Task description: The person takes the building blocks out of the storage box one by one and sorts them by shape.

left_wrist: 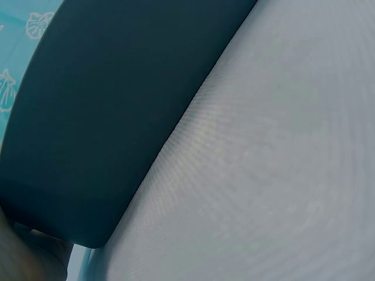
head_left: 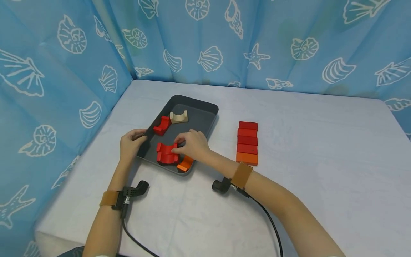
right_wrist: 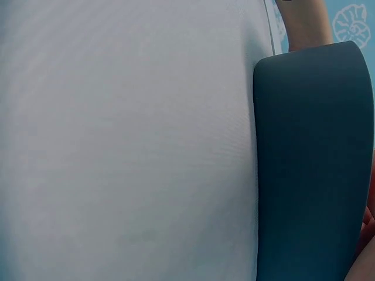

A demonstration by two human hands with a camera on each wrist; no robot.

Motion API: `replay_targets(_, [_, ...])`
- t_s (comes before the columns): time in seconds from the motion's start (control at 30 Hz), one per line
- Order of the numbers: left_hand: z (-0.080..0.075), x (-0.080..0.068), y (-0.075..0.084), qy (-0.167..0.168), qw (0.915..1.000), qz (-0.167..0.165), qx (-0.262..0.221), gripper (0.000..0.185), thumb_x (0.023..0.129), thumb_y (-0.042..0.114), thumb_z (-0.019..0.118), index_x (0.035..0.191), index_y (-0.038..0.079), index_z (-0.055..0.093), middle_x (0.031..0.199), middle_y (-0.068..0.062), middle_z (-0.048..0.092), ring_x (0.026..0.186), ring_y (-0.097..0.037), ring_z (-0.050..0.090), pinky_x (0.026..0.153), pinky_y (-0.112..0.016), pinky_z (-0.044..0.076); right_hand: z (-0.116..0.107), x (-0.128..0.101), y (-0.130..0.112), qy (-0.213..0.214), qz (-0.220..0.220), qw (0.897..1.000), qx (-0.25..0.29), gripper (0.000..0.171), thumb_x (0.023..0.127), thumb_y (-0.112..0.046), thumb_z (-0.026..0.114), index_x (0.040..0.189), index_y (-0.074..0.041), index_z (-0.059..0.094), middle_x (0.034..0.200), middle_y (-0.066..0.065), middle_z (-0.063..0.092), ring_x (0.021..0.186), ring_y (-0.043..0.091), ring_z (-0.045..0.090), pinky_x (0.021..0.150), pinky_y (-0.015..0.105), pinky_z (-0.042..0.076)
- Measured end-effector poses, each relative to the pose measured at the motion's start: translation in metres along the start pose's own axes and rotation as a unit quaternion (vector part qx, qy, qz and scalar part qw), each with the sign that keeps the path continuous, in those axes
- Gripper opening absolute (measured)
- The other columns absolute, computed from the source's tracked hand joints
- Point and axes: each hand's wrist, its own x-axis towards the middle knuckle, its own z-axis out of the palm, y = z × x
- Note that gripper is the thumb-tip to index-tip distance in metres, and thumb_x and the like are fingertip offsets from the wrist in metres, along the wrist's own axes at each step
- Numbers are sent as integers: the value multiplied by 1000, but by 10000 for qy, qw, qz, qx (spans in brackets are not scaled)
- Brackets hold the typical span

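**Glossy red curved block (head_left: 166, 147) being pinched over at the tray's near end!**

And by the right hand (head_left: 194, 144) this red piece is being held at its right end, thumb and fingertips closed in narrowly; the end is perhaps being chosen so that the hollow is being left uncovered. Meanwhile the rim of the dark grey, round-cornered rectangular tray (head_left: 198, 116) is being touched on its left side by the left hand (head_left: 131, 142), probably so that the tray is being steadied. Whether the rim is actually being gripped there cannot be told: the contact is being partly hidden, and only a sliver of hand is being shown by the left wrist view.

Now the pinched piece: a smooth trough is being formed between two raised ends, and light is being caught along its bright red surface. It is being seen inside the tray, touching a second red curved block (head_left: 168, 158) just in front; whether it is being supported by that one or merely set against it cannot be made out. Close by, under the right hand, an orange curved block (head_left: 185, 163) is being partly covered. Farther back, a red, tilted, curved block (head_left: 162, 125) and a cream U-shaped block (head_left: 178, 118) are being held within the tray walls. Outside, to the right, a tidy row of flat red and orange rectangular blocks (head_left: 247, 140) is being displayed, perhaps for easy counting.
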Motion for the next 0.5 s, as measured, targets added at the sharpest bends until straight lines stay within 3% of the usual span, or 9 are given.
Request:
replay_targets(0.2, [1,12,-23,92,9998,137,82,25,79,-1,59,103,-8,61,101,-21,61,81,-5,56,73,-19,42,0,0,1,149,-128,9998,77,27,75,-37,70,91,-16,70,84,-7,65,74,10,47,63,22,33])
replay_targets(0.5, [1,11,-23,65,9998,122,151,25,79,-2,59,102,-8,62,102,-21,61,81,-5,56,74,-19,42,0,-2,3,429,-293,9980,362,23,75,-32,71,88,-13,69,81,-5,65,70,11,46,63,23,35])
